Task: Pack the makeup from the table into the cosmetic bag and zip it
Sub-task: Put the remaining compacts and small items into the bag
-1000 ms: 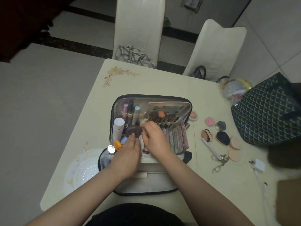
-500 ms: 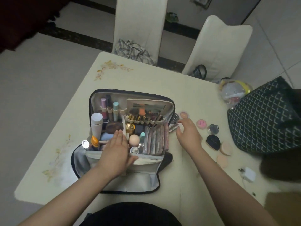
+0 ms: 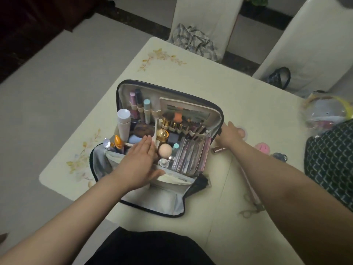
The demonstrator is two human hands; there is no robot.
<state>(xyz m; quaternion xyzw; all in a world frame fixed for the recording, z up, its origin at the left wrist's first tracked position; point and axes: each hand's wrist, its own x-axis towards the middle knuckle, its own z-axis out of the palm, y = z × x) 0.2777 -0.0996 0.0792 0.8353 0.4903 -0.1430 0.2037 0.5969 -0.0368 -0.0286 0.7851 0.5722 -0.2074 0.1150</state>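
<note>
The open cosmetic bag [image 3: 168, 203] lies in the middle of the pale table [image 3: 238, 88], packed with bottles, brushes, palettes and a beige sponge [image 3: 165, 150]. My left hand [image 3: 139, 161] rests flat on the bag's front edge with its fingers straight. To the right of the bag, my right hand [image 3: 230, 133] reaches with spread fingers over a small round peach pot [image 3: 242, 133]. A rose-gold tube [image 3: 218, 149] lies just below that wrist. A pink round pot [image 3: 263, 148] and a dark clear pot [image 3: 279, 156] sit further right.
A dark patterned tote [image 3: 330, 169] stands at the right edge, with a clear pouch [image 3: 326, 111] behind it. An eyelash curler [image 3: 252, 209] and a thin pink stick lie under my right forearm. Two white chairs [image 3: 206, 18] stand behind the table, one with a checked cloth.
My right hand left the bag and moved right and then farther back, to the peach pot. My left hand stayed on the bag's front. The view shifted so the bag sits more central.
</note>
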